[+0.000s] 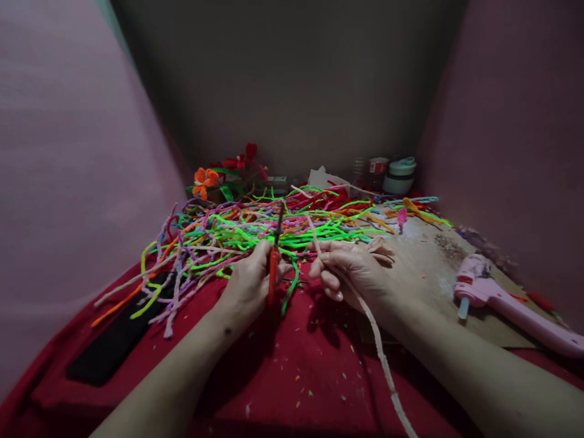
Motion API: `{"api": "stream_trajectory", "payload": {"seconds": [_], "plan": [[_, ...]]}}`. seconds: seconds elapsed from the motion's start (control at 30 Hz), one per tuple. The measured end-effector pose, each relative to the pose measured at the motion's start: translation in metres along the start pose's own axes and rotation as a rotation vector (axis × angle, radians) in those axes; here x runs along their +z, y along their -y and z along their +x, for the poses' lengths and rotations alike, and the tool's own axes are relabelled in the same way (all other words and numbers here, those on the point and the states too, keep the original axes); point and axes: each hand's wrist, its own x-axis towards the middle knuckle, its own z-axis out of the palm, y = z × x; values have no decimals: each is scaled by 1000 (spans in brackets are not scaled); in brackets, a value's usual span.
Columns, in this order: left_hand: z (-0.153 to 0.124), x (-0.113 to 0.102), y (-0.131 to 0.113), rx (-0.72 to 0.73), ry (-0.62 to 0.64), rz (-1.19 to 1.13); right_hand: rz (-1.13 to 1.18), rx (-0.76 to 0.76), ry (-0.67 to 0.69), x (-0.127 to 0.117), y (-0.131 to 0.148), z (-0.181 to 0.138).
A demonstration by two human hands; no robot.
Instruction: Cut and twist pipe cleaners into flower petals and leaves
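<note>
My left hand (255, 274) is closed around the red handle of a pair of scissors (274, 261), whose dark blades point up and away from me. My right hand (342, 267) pinches a pale pink pipe cleaner (381, 353); its short end sticks up past the fingers and its long end trails down toward me. A looped pale pink piece (379, 248) shows just behind the right hand. Beyond both hands spreads a heap of pipe cleaners (301, 228) in green, orange, purple, red and other colours. The scissors and the pinched strand are apart.
A pink glue gun (515, 304) lies on a cardboard sheet (424, 292) at the right. On the left rests a black flat object (118, 340). Orange (205, 182) and red flowers (241, 159) and a lidded cup (400, 176) stand at the back. Scraps dot the red cloth (292, 389).
</note>
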Motion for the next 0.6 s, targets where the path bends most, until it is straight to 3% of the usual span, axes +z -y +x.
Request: {"api": "stream_trajectory", "payload": {"seconds": [0.1, 0.17, 0.27, 0.5, 0.6], "plan": [[1, 2, -15, -119, -40, -516, -11, 123, 73, 5, -6, -3], [1, 5, -24, -161, -13, -719, -8, 188, 124, 6, -9, -5], [1, 7, -29, -156, -40, -812, -11, 252, 183, 4, -14, -5], [11, -9, -11, -98, -359, -880, -63, 338, 220, 1, -14, -4], [15, -12, -5, -134, -365, -1047, -60, 317, 189, 1, -13, -4]]}}
